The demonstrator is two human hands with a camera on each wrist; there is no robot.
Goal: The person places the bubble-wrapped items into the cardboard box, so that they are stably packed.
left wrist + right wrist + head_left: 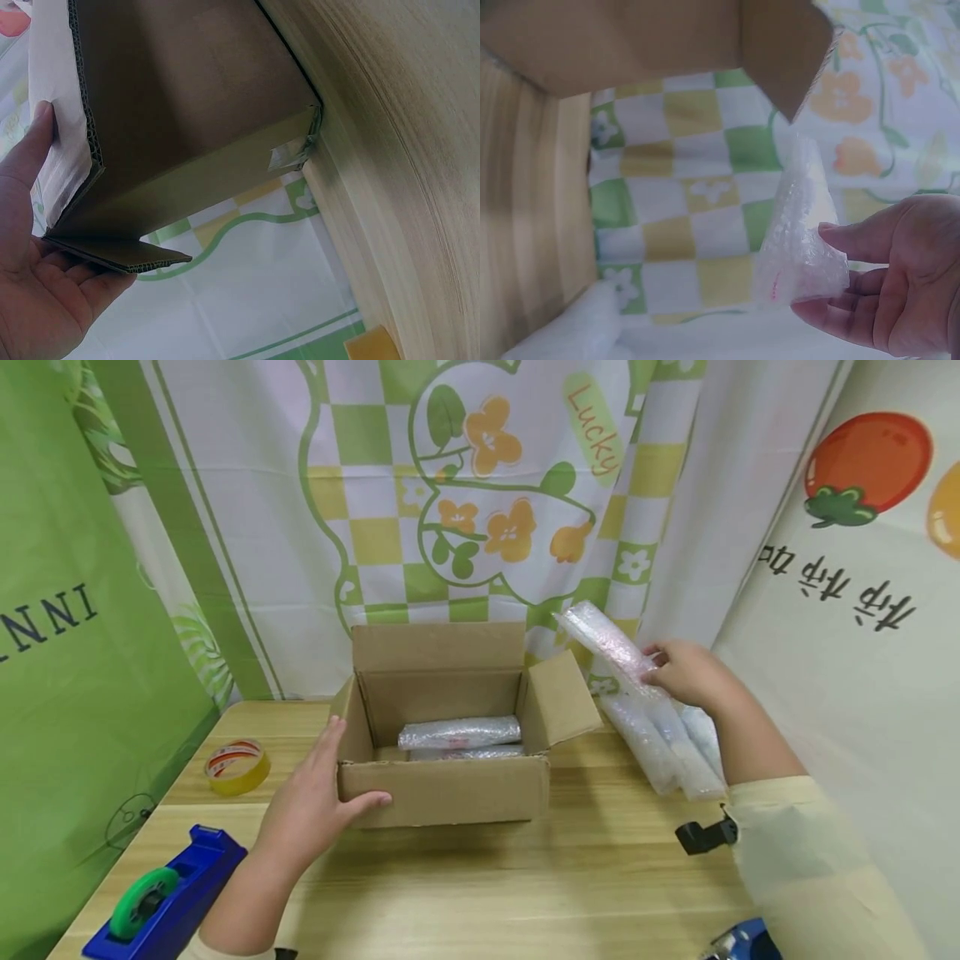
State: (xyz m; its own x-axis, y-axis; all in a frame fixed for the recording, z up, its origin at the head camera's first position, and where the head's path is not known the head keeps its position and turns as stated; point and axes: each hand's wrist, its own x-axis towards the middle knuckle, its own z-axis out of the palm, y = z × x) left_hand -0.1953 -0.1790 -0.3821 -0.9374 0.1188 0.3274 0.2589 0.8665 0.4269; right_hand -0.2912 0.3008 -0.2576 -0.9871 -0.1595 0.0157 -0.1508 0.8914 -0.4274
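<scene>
An open cardboard box [442,793] stands on the table, two bubble-wrapped rolls [459,732] lying inside it. At its left front corner my left hand [315,793] holds the box, thumb over the front panel and fingers behind the left flap [112,251]. My right hand [686,672] grips a bubble-wrapped roll [607,643] by its near end, raised to the right of the box. In the right wrist view this roll [802,225] sits between thumb and fingers, with small pink print on it. Below that hand, several more bubble-wrapped rolls [660,743] lie on the table.
A yellow tape roll [238,768] lies left of the box. Nearer stands a blue tape dispenser [176,893] with a green wheel. A blue object [742,941] shows partly at the bottom right edge. A patterned curtain [480,485] hangs behind the table.
</scene>
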